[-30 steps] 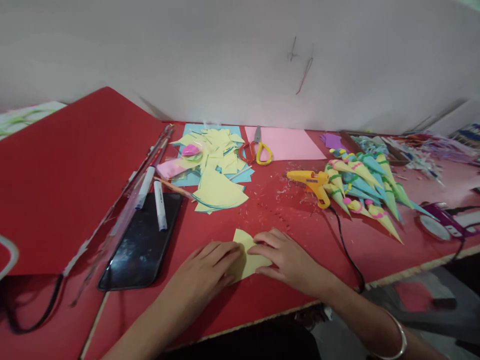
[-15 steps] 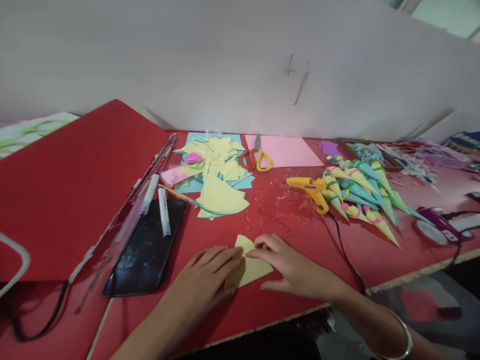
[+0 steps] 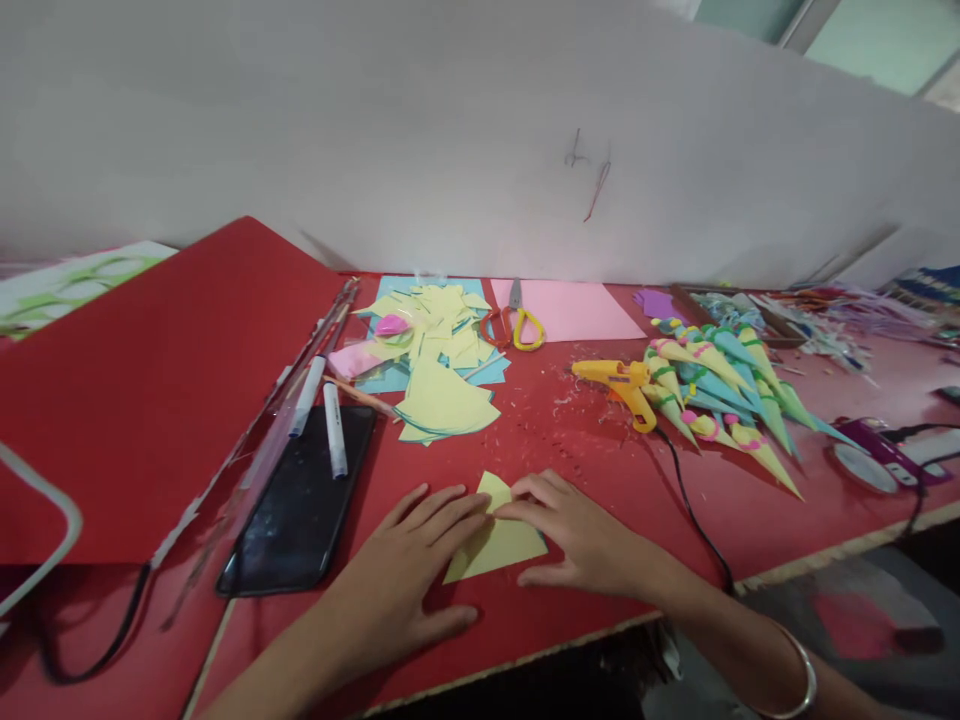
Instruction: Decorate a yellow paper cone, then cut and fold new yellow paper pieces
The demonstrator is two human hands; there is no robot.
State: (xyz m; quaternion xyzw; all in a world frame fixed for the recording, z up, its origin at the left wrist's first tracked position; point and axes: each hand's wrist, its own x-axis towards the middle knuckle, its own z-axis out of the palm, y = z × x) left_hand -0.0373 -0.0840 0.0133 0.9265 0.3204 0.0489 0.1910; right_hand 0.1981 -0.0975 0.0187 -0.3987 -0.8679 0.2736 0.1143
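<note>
A yellow paper piece (image 3: 495,545), fan-shaped, lies flat on the red tabletop in front of me. My left hand (image 3: 409,550) rests palm down at its left edge, fingers stretched out across the paper and thumb spread away on the table. From the right, my right hand (image 3: 570,525) touches the paper's upper right edge with bent fingertips, its thumb apart and low beside the paper. Neither hand grips it. Beyond the hands sits a stack of yellow and blue paper fans (image 3: 446,400), partly under loose yellow scraps (image 3: 442,320).
Scissors (image 3: 516,315) lie by a pink sheet (image 3: 585,310). A yellow glue gun (image 3: 619,385) with a black cord sits beside piled paper cones (image 3: 720,375). At left are a phone (image 3: 292,540), two markers (image 3: 335,430) and a red board (image 3: 165,400).
My left thumb has swung down and away from the paper, baring its lower left corner. My right hand has barely moved. The camera view has shifted slightly.
</note>
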